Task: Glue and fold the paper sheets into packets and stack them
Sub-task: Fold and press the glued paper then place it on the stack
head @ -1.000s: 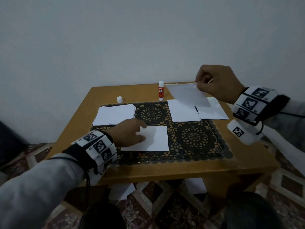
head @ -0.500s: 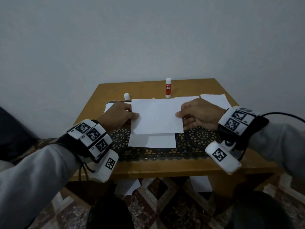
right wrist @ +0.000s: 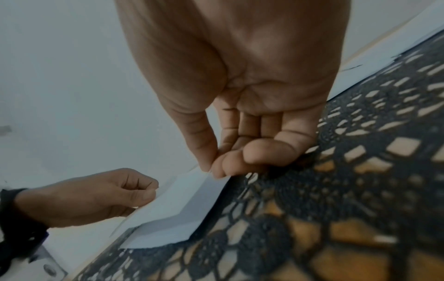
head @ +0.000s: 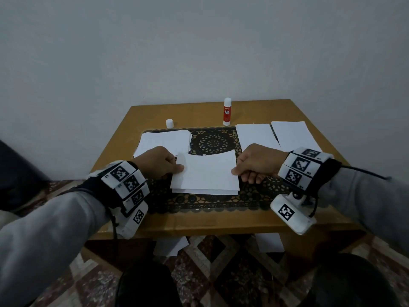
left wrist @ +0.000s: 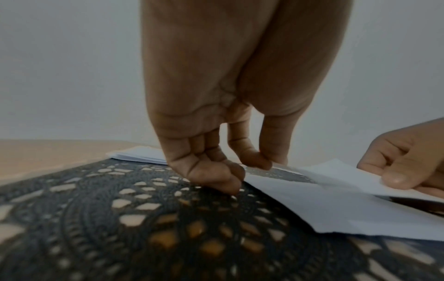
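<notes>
left hand [head: 158,162] pinches left edge of white paper sheet [head: 207,171] | right hand [head: 257,161] pinches right edge | sheet over another on black lace mat [head: 213,140] — wooden bench [head: 199,224] | red glue stick [head: 227,111] — label reads "GLUE STICK"

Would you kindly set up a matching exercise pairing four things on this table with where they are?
1. glue stick
2. cap
3. top sheet
4. stack

a. pinched between both hands
b. upright at the far edge
c. on the mat's far-left corner
d. on bare wood, left of the glue stick

Pairs: 1-b, 2-d, 3-a, 4-c
</notes>
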Motion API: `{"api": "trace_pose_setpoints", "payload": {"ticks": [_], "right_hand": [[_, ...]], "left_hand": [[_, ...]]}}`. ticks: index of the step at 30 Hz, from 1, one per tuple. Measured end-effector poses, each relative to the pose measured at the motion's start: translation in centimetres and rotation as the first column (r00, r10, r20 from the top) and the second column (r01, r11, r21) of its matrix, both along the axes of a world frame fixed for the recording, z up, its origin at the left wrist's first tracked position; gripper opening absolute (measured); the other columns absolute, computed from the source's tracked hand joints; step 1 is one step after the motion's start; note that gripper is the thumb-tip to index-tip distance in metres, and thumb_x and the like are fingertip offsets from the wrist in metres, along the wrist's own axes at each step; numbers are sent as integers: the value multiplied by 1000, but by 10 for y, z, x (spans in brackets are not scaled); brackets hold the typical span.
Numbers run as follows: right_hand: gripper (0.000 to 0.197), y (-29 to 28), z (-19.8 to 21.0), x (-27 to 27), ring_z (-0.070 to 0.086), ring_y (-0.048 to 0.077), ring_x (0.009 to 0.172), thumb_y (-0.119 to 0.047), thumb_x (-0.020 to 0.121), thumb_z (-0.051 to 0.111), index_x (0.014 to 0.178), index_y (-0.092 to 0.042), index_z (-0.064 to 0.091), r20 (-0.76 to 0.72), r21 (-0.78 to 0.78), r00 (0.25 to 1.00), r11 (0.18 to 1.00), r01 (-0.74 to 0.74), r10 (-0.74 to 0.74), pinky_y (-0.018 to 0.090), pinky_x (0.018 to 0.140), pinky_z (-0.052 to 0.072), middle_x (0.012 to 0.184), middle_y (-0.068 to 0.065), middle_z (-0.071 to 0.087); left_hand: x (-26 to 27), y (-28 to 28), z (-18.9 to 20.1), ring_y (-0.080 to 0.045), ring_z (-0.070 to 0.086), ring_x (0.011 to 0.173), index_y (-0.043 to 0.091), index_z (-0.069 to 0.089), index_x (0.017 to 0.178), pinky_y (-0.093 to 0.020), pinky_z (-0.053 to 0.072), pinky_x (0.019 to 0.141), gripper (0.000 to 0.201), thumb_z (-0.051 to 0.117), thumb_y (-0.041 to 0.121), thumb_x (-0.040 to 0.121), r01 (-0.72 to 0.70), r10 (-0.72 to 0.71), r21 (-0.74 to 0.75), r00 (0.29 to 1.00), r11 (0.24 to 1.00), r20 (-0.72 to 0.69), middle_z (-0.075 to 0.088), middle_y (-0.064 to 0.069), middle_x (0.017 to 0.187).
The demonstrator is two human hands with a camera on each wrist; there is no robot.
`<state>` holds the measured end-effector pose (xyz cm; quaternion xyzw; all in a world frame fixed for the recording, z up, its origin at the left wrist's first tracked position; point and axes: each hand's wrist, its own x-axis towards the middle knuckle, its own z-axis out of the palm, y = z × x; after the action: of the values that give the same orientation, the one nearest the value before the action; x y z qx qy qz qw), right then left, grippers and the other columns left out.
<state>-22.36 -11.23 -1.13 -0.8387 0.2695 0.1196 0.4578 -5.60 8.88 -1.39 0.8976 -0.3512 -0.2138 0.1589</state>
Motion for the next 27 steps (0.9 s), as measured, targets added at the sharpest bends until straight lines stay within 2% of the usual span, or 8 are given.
{"api": "trace_pose_setpoints", "payload": {"ticks": [6,11,27], "right_hand": [[24,3,-5,2,54,19,54,-15,86,70,66,-7,60,10,-94,999,994,-47,48,26,50,46,60,6,63],[24,4,-8,2,56,25,64,-18,86,70,68,-6,61,2,-131,997,989,-72,73,28,55,47,65,8,65],[25,8,-9,5,59,25,65,-18,86,70,67,-6,60,-21,-191,998,979,-70,68,29,57,48,69,12,67]], "left_hand": [[0,-4,-5,-13,40,57,13,49,56,-23,32,56,40,64,31,89,31,-35,60,998,998,58,48,-2,60],[1,-6,-8,-13,41,57,14,51,56,-23,32,55,39,64,31,88,47,-55,75,993,996,109,49,-2,61],[-2,-6,-11,-13,39,53,15,46,53,-24,30,52,42,66,30,88,64,-74,71,987,995,141,45,-1,55]]}}
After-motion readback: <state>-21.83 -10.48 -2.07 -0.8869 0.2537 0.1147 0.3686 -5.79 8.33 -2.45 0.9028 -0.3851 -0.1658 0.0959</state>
